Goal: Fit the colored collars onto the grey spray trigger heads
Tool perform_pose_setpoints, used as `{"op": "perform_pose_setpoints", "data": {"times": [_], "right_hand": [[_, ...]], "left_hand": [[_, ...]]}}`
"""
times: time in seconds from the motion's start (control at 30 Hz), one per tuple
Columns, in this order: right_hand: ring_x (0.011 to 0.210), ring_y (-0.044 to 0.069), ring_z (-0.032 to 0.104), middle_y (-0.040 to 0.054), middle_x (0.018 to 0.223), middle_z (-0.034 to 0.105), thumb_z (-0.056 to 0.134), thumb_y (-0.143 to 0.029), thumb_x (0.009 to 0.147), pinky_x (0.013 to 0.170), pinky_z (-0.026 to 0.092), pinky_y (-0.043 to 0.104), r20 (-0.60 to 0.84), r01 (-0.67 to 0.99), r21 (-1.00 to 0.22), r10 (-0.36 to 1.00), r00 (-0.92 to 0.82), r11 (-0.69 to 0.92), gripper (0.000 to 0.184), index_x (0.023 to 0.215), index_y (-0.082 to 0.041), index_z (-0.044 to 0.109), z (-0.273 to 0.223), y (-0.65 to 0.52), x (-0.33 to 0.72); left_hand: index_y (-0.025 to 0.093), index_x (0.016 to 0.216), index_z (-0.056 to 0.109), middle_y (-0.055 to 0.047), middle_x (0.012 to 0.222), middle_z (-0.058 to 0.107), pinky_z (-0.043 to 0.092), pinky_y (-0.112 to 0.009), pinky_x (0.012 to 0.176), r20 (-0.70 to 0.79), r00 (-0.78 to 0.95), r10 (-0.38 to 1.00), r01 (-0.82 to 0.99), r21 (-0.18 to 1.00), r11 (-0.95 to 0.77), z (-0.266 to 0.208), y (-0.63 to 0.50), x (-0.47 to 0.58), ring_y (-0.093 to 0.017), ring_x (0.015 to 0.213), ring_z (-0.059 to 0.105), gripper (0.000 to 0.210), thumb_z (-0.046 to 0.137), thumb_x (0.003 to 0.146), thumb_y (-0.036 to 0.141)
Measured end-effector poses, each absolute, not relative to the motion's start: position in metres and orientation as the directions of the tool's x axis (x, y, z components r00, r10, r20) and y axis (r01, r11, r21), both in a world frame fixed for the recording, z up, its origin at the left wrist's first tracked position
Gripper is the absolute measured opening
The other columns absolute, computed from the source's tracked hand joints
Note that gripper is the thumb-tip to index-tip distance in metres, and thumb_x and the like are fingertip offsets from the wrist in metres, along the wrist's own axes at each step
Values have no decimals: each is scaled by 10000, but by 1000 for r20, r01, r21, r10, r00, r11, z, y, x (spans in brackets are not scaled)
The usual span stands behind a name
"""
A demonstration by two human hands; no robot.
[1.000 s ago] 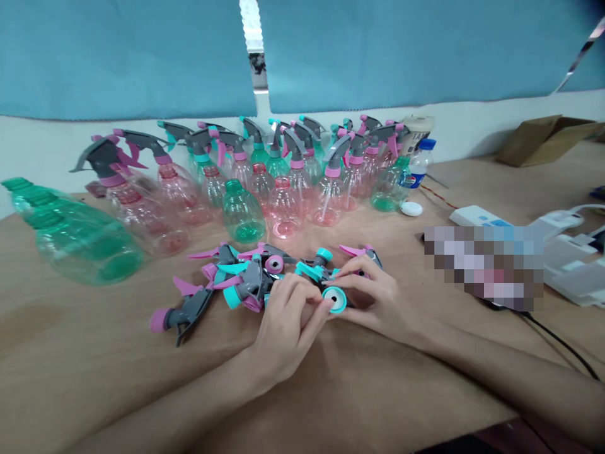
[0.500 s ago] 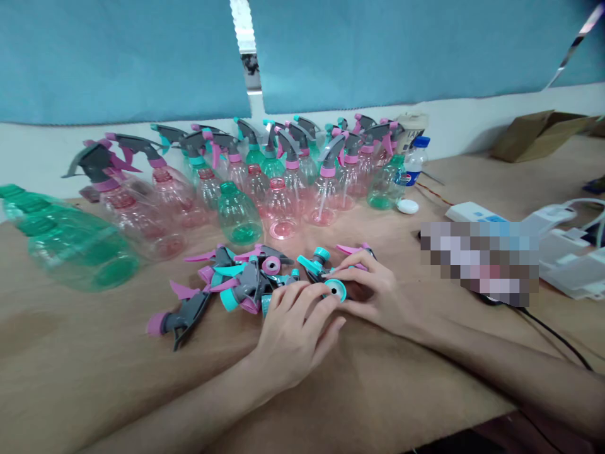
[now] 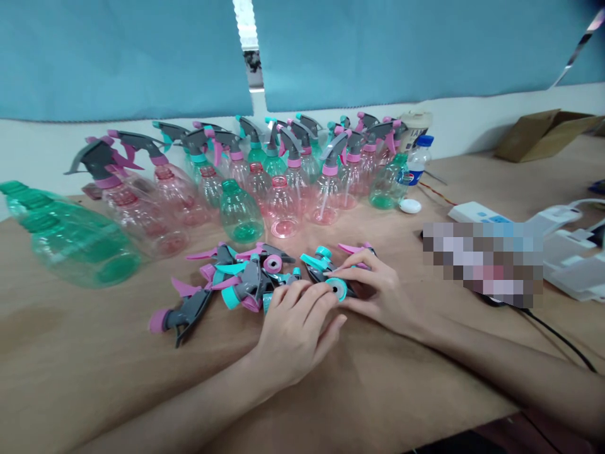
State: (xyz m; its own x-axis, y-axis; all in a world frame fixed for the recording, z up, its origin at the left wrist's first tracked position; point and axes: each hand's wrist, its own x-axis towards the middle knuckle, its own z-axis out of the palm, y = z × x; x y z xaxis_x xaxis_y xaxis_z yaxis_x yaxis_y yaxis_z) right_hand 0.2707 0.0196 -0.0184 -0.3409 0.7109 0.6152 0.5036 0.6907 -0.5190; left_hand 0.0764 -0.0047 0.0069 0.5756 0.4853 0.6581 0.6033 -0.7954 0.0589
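A trigger spray head with a teal collar [image 3: 337,289] is held between my two hands, its round open end facing me. My right hand [image 3: 378,290] grips it from the right, thumb below and fingers above. My left hand [image 3: 297,328] is at its left side, with curled fingertips against the collar; part of the grip is hidden. Just left of my hands lies a pile of grey spray heads [image 3: 250,280] with pink or teal parts. Nearer the left, a pink-collared spray head [image 3: 189,315] lies on its side.
Behind the pile stand several clear pink bottles [image 3: 283,211] and green bottles [image 3: 242,214], many topped with spray heads. Green bottles [image 3: 85,246] lie at the left. A blue-capped bottle [image 3: 418,161], a white round lid [image 3: 409,206], a power strip [image 3: 477,214] and a cardboard box [image 3: 543,135] are at the right.
The teal-collared spray head has turned slightly between my fingers. Both hands stay in nearly the same place, and the view has shifted a little.
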Motion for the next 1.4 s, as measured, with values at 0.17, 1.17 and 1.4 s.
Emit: {"op": "perform_pose_setpoints", "data": {"times": [0.17,1.17,1.4], "right_hand": [[938,228,607,60,971,580,673,-324,795,891,520,500,609,511,-516,714,-346,688,276,1059,-245,657,-18,19,271],[894,192,594,64,970,564,648,-312,817,761,540,364,594,468,-504,685,-423,726,227,1025,-222,655,-18,15,267],[881,202,596,52,932,566,674,-374,789,748,544,382,600,496,-539,724,-341,680,264,1016,-238,666,-12,15,269]], "left_hand": [[128,979,596,-68,971,688,382,-355,751,662,567,490,606,68,-792,7,-5,77,-223,897,558,173,494,914,251],[179,910,602,15,890,701,346,-355,831,651,638,410,556,-22,-831,7,-3,76,-184,870,568,75,584,839,192],[186,980,592,-113,1049,615,394,-413,836,683,545,486,663,4,-748,9,-1,74,-264,966,528,160,583,830,242]]}}
